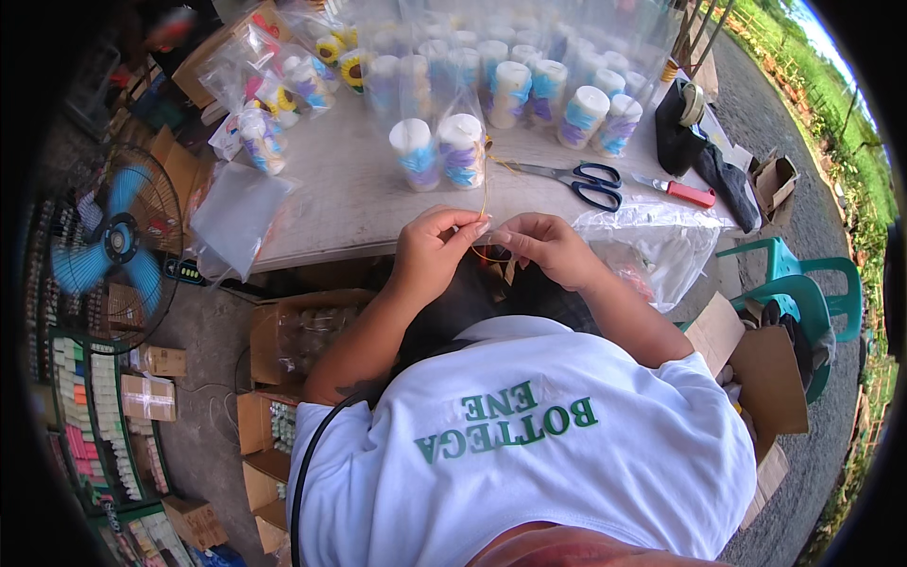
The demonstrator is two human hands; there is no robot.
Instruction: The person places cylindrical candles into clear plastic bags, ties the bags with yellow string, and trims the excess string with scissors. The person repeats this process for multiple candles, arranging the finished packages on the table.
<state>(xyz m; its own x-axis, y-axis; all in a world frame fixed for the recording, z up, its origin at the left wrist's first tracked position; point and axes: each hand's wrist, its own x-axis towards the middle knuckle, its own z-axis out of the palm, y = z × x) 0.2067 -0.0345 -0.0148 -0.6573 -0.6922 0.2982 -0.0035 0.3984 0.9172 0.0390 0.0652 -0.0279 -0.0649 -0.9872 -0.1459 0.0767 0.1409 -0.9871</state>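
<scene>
Just past the table's near edge, my left hand pinches a thin yellow string between thumb and fingertips. My right hand is close beside it, thumb and fingers pinched together at the string's loop, which hangs between the hands. Beyond them two white pillar candles with blue and purple decoration stand side by side, a left candle and a right candle, with clear plastic film around or behind them. Scissors with dark blue handles lie to the right, near more string.
A red-handled knife and a black tape dispenser lie at the right. Several wrapped candles fill the far side. Clear plastic bags lie at the left edge, near a fan. Cardboard boxes stand on the floor.
</scene>
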